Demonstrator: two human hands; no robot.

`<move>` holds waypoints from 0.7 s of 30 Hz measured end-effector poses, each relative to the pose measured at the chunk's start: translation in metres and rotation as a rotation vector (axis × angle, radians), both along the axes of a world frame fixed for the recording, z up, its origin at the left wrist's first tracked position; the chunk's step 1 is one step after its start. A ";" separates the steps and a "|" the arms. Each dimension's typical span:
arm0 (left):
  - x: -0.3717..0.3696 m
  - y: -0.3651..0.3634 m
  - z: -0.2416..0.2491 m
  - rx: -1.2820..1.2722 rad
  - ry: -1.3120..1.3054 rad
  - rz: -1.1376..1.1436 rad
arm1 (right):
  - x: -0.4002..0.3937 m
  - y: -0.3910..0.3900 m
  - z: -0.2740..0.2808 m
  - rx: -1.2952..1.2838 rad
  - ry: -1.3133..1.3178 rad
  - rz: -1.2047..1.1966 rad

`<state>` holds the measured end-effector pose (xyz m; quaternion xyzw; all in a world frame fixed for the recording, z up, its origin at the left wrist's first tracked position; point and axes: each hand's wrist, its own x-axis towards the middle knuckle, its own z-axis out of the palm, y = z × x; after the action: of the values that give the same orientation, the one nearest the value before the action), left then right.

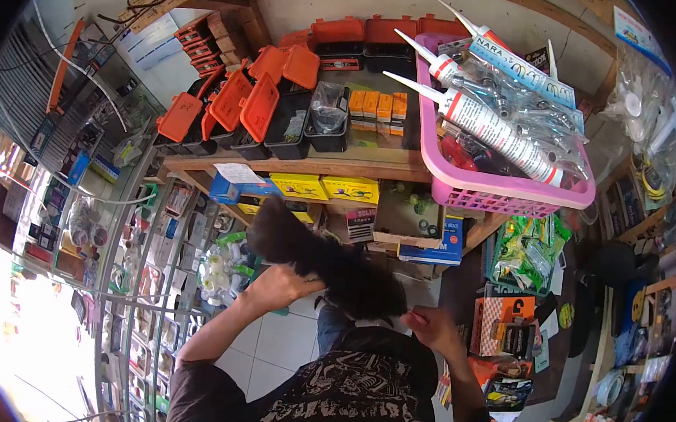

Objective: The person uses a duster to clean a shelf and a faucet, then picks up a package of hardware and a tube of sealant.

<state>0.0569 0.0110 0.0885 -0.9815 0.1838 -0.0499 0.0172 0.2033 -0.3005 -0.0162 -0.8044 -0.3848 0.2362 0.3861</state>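
A dark, fluffy duster (pixel 357 279), blurred at its upper left end, stretches in front of my body below the wooden shelf. My left hand (pixel 282 287) is beside its left part, with the fingers curled in; the duster's dark edge hides what they may hold. At the duster's lower right end, my right hand (pixel 430 327) is closed round a reddish handle. Behind the duster, yellow boxes (pixel 299 185) and a small open carton (pixel 407 228) sit under the shelf board.
On the wooden shelf (pixel 372 169) stand black bins with orange lids (pixel 259 107), small orange boxes (pixel 377 105) and a pink basket (pixel 503 197) of sealant tubes. Glass display shelves (pixel 145 276) are at left. Green packets (pixel 529 252) lie at right.
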 end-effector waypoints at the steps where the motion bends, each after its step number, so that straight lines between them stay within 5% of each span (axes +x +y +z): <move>1: -0.003 0.001 -0.002 0.022 0.126 0.042 | 0.001 0.001 0.001 -0.001 0.001 -0.001; 4: 0.007 -0.006 0.006 -0.043 -0.136 -0.028 | 0.006 0.000 0.004 0.041 0.042 -0.127; 10: 0.001 0.000 0.001 -0.053 -0.005 -0.003 | 0.003 -0.002 -0.006 -0.021 0.102 -0.036; 13: 0.006 -0.004 0.000 -0.092 -0.116 -0.009 | 0.009 0.001 -0.006 -0.128 -0.013 -0.197; 21: 0.013 -0.012 -0.008 -0.324 -0.207 0.111 | -0.028 -0.013 -0.046 0.415 0.057 -0.394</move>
<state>0.0698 -0.0012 0.0800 -0.9697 0.1161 -0.1785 -0.1195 0.1755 -0.3130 -0.0620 -0.7604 -0.2499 0.0954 0.5918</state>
